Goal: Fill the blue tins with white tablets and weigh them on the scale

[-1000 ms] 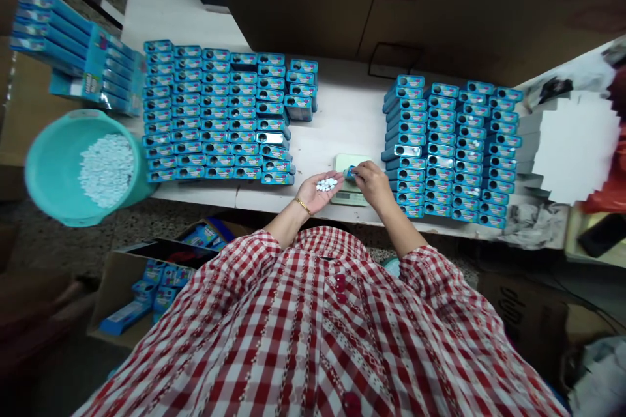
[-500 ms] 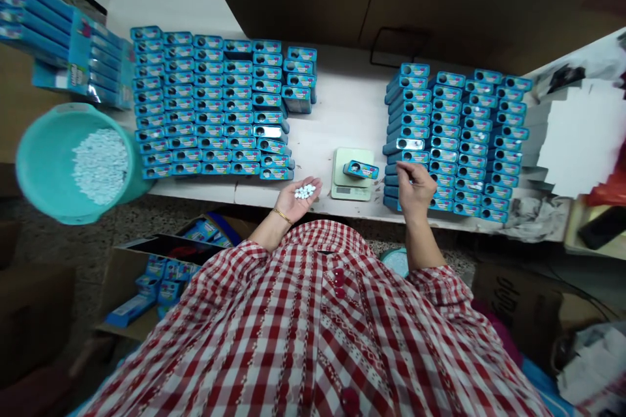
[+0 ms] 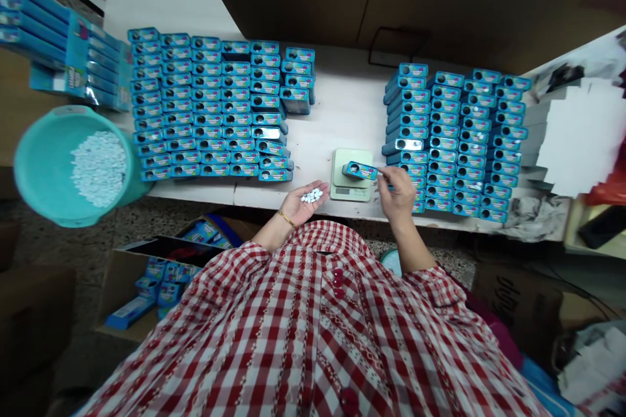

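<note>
My left hand lies palm up at the table's front edge, cupped under a small heap of white tablets. Just right of it a pale green scale carries one blue tin. My right hand is beside the scale, its thumb and forefinger pinched at the tin's right end. Whether they grip the tin or only touch it is unclear.
Blue tins stand in rows on the white table, one block at the left and one at the right. A teal basin of white tablets sits at the far left. A cardboard box of tins is on the floor below.
My right hand left the tin on the scale, swung right toward the stacked tins, then came back to the tin's right end. My left hand stayed put with the tablets.
</note>
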The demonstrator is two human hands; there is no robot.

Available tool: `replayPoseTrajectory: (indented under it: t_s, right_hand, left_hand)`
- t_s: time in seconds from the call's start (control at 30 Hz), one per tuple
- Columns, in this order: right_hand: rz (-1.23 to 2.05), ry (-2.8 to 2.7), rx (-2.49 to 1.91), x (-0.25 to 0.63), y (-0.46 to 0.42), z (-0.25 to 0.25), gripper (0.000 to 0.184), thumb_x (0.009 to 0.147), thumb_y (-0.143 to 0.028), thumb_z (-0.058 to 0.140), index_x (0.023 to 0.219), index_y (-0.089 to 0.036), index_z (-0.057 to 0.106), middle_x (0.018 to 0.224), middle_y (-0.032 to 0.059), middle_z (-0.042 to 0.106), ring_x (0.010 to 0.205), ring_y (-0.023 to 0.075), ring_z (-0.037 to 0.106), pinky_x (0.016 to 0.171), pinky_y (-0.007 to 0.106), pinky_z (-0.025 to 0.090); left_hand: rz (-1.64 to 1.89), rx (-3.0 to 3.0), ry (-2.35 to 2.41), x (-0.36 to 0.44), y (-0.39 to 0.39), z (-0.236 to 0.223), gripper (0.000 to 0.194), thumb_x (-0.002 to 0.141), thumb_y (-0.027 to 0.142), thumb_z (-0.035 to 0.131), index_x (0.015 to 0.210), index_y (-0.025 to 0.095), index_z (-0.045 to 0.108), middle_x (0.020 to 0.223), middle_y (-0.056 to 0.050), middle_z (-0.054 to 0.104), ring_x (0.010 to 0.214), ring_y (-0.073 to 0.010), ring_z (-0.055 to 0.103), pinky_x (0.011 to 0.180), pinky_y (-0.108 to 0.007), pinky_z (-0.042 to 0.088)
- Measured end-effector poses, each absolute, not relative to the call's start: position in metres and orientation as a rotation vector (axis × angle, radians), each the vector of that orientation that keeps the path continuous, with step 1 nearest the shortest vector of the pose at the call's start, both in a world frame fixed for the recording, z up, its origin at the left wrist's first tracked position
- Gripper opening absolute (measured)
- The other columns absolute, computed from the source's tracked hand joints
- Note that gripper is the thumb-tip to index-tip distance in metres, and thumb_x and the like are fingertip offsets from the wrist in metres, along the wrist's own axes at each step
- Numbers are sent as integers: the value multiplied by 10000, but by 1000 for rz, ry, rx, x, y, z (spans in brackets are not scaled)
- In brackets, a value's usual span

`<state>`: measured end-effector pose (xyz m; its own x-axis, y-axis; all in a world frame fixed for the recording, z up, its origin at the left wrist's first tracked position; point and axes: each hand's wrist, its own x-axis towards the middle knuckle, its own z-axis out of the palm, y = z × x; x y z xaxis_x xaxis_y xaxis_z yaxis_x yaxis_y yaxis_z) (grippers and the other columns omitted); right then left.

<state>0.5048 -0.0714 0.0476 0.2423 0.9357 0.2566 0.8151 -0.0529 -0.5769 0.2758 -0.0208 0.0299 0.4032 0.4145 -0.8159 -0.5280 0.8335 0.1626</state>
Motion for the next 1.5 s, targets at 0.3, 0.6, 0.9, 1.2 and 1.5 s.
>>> replayPoseTrajectory:
  t_s: [0.3,0.6,0.9,1.2,1.5]
  right_hand:
    - [485,-1998,-2151,512,-47,15,516,772,-273,557,1263,-174,433,1168,127,520,1022,285,484,828,411,439]
    - [392,-2304,-1711,475,-41,51,453,819,-388,520,1213,-168,480,1121,129,539,1014,264,462,819,394,393]
    - [533,-2313,-1594,415,-48,48,225,888,-250,425,943,-158,622,869,91,623,805,190,508,702,326,382]
    - [566,-1974,-1624,470,-44,50,184,869,-282,463,860,-196,625,834,56,652,827,169,579,776,316,453]
    - [420,-1974,-1907,515,-41,27,283,854,-334,472,1060,-194,607,983,88,612,911,212,544,808,358,445]
  left_hand:
    - [671,-164,1027,258,-17,32,200,779,76,456,886,58,625,878,-138,678,911,-199,637,830,-304,503]
    - [722,-196,961,238,-13,35,193,775,82,474,862,63,645,916,-136,677,923,-208,631,832,-322,494]
    - [595,-139,921,271,-13,43,208,781,67,457,827,54,660,825,-116,682,796,-154,633,808,-291,490]
    - [534,-95,820,321,11,48,222,787,50,443,891,43,639,874,-140,680,876,-181,632,852,-297,470]
    - [634,-119,973,300,21,36,201,785,62,449,885,45,623,874,-148,676,896,-204,640,814,-299,505]
